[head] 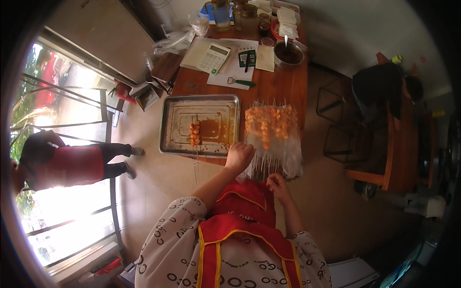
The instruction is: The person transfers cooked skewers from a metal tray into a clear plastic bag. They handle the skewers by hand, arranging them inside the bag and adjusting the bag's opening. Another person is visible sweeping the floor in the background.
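Before me on a wooden table lies a metal tray [201, 100] with brown liquid in it. A few meat skewers [195, 133] rest there, their sticks reaching over the near rim. Right of the tray, many skewers [273, 118] lie side by side on and partly under a clear plastic bag [293, 154], sticks towards me. My left hand [240, 157], fingers curled, is between the tray's near right corner and the bag; whether it holds anything is hidden. My right hand [278, 183] is at the stick ends by the table's near edge, fingers bent; its hold on a stick is unclear.
Behind the tray are a bottle opener [241, 82], a calculator [214, 58], papers and a metal bowl [289, 54] of dark sauce with a spoon. Glass jugs [221, 16] stand farther back. One person [68, 167] stands at left; another [378, 86] sits at right near stools.
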Tool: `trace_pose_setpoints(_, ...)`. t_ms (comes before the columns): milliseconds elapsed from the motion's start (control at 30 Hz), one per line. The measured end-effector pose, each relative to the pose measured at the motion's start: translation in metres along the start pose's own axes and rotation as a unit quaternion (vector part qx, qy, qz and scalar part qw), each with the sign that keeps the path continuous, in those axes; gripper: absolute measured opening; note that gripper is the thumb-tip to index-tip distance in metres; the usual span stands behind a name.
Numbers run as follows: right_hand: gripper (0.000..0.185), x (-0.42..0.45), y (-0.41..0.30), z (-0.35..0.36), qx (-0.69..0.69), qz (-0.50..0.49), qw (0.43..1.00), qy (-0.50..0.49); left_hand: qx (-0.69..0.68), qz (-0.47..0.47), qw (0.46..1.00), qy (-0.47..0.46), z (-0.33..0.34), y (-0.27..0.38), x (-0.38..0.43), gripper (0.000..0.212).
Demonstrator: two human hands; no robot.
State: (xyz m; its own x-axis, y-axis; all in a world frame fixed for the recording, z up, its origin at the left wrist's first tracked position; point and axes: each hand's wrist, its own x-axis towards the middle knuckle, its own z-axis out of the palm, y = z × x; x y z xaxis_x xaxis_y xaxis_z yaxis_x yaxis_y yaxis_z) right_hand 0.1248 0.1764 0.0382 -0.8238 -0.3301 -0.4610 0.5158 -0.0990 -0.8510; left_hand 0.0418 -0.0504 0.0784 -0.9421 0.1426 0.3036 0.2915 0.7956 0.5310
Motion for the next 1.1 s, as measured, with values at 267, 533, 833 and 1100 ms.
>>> trace_pose_setpoints(267, 0.007, 0.019, 0.003, 0.003, -0.031, -0.013, 0.999, -0.016, -0.033, 0.022, 0.999, 0.010, 0.006, -0.002, -0.006, 0.017)
trace_pose_setpoints(533, 0.007, 0.019, -0.001, 0.006, 0.020, 0.020, 1.000, -0.011, -0.015, 0.042, 0.999, -0.027, 0.017, -0.009, -0.017, 0.014)
trace_pose_setpoints(833, 0.007, 0.032, -0.010, 0.010, 0.019, 0.008, 1.000, 0.004, 0.007, 0.044, 0.995, -0.089, 0.024, -0.002, -0.023, 0.007)
trace_pose_setpoints(1100, 0.009, 0.066, 0.029, 0.022, -0.040, -0.023, 0.997, 0.059, 0.056, 0.038, 0.989, -0.134, 0.031, -0.007, -0.029, 0.004)
